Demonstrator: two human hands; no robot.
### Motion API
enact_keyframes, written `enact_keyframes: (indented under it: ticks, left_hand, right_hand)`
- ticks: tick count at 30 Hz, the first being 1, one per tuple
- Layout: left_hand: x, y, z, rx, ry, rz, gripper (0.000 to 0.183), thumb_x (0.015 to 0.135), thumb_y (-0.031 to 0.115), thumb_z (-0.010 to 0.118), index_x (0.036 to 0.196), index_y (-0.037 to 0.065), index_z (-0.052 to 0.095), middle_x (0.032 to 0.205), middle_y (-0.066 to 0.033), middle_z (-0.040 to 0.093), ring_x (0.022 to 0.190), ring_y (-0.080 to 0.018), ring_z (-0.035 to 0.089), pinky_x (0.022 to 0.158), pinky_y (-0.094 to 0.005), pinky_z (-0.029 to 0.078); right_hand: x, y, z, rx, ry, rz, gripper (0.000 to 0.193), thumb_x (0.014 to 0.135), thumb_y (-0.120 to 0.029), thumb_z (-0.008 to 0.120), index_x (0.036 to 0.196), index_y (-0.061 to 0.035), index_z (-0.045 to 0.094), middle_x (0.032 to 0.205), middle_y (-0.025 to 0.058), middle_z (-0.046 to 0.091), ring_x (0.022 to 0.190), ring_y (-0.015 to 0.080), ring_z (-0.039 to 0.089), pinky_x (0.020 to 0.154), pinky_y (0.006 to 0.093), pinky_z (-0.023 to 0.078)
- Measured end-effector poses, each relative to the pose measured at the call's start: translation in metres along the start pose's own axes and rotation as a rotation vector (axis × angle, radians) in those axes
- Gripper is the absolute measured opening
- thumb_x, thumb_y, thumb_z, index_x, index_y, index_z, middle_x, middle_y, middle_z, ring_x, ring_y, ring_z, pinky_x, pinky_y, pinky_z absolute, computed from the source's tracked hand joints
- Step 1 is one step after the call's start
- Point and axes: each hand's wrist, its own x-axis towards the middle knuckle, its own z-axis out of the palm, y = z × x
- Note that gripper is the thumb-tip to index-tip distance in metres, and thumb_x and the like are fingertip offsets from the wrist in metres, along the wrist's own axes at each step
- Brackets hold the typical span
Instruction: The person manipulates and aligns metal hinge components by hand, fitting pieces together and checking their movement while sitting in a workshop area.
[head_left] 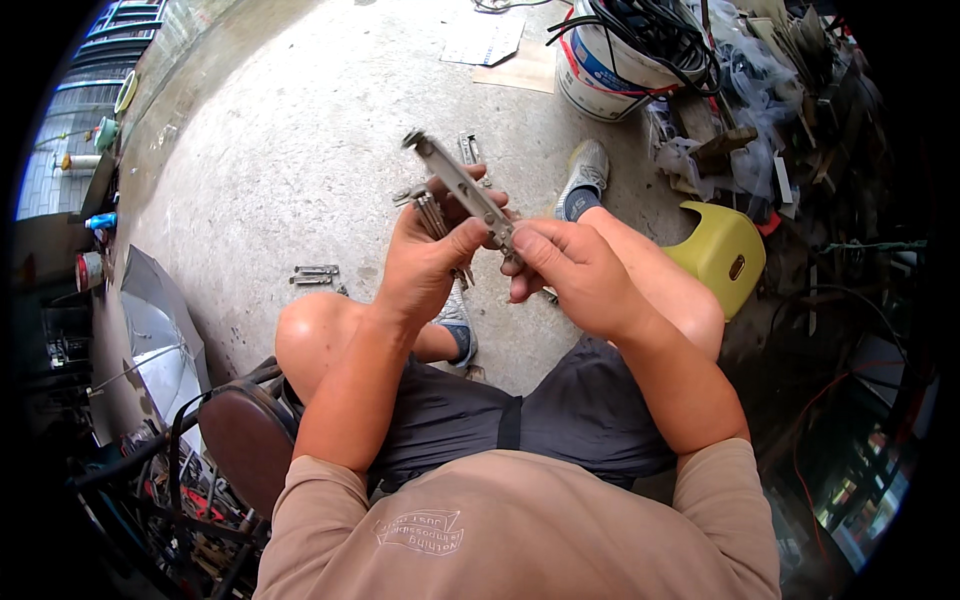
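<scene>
A long, flat metal friction hinge with slots and rivets slants up and to the left in front of me. My right hand pinches its near end between thumb and fingers. Below and left of it, my left hand is closed around a bundle of similar narrow metal hinges, its thumb against the long hinge. The left palm and part of the bundle are hidden. More metal hinges lie on the concrete floor left of my hands, and another hinge lies beyond them.
A white bucket of black cables stands at the far right, beside piled scrap and plastic. A yellow-green plastic stool is right of my knee. At left are a silver umbrella and a brown round seat. Cardboard lies ahead.
</scene>
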Motion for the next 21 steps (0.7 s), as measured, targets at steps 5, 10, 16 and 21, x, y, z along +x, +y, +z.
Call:
enact_keyframes:
  ticks: [5, 10, 16, 21]
  left_hand:
    - [0.001, 0.0, -0.004, 0.108, -0.009, -0.047, 0.06, 0.097, 0.019, 0.082, 0.15, 0.005, 0.056, 0.115, -0.0071, 0.078, 0.085, -0.0062, 0.066, 0.062, -0.0203, 0.043]
    - [0.003, -0.006, -0.01, 0.152, 0.072, -0.037, 0.059, 0.098, 0.021, 0.081, 0.149, 0.006, 0.056, 0.109, -0.0054, 0.077, 0.084, -0.005, 0.065, 0.061, -0.0199, 0.041]
    - [0.001, -0.008, -0.004, 0.149, 0.066, -0.089, 0.056, 0.101, 0.019, 0.078, 0.15, 0.007, 0.055, 0.113, -0.0056, 0.075, 0.088, -0.0063, 0.066, 0.063, -0.0197, 0.044]
    - [-0.001, -0.011, -0.001, 0.121, 0.073, -0.098, 0.052, 0.104, 0.015, 0.074, 0.151, 0.008, 0.054, 0.113, -0.0049, 0.075, 0.088, -0.006, 0.066, 0.066, -0.0198, 0.046]
  right_hand:
    - [0.002, -0.007, 0.002, 0.049, 0.066, 0.071, 0.034, 0.113, -0.026, 0.06, 0.126, 0.0047, 0.067, 0.095, 0.0047, 0.073, 0.079, 0.013, 0.068, 0.073, 0.0271, 0.056]
    - [0.003, -0.006, 0.011, -0.561, 0.234, -0.187, 0.03, 0.099, -0.017, 0.078, 0.115, 0.0063, 0.069, 0.083, 0.008, 0.074, 0.071, 0.0127, 0.07, 0.065, 0.0287, 0.054]
    - [0.006, -0.003, 0.011, -0.787, 0.313, -0.242, 0.03, 0.088, -0.023, 0.086, 0.096, 0.0006, 0.071, 0.08, 0.0159, 0.074, 0.067, 0.0269, 0.074, 0.061, 0.0375, 0.056]
    - [0.008, -0.003, 0.008, -0.864, 0.332, -0.275, 0.026, 0.086, -0.022, 0.086, 0.09, -0.0009, 0.072, 0.076, 0.0142, 0.073, 0.064, 0.027, 0.073, 0.06, 0.0381, 0.056]
